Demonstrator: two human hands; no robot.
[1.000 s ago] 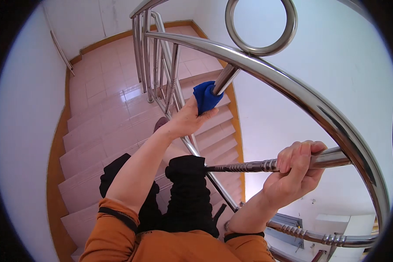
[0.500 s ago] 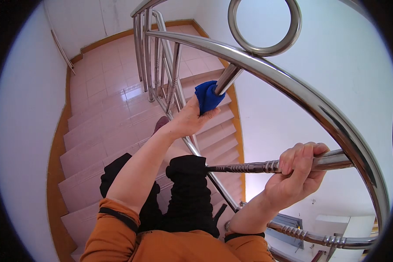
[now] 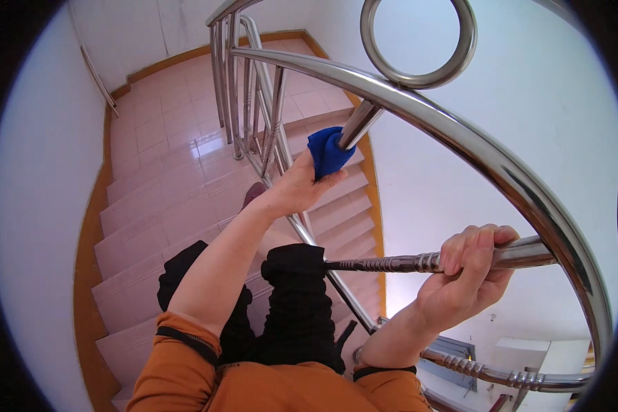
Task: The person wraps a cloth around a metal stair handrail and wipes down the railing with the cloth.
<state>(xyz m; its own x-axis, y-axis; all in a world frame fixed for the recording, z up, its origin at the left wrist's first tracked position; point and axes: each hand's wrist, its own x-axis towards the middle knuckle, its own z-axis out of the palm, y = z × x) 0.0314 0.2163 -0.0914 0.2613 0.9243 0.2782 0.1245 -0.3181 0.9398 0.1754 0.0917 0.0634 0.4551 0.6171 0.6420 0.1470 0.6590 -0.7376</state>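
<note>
My left hand [image 3: 301, 184] holds a blue cloth [image 3: 328, 152], which is wrapped round a metal baluster [image 3: 361, 123] just below the curved handrail. Its thumb side and part of the fingers show; the rest is behind the cloth. Farther right, my right hand [image 3: 468, 268] is closed round another baluster [image 3: 405, 263], a ribbed one, close to where it meets the handrail [image 3: 460, 137]. Both balusters join the underside of this shiny rail.
Pink tiled stairs [image 3: 151, 240] run down the left side to a landing [image 3: 178, 103]. A metal ring [image 3: 468, 41] stands on top of the handrail. More balusters [image 3: 244, 103] rise at the upper middle. White walls [image 3: 41, 206] enclose the stairwell.
The railing and both hands appear shifted very slightly to the right in view. Both grips look the same as before.
</note>
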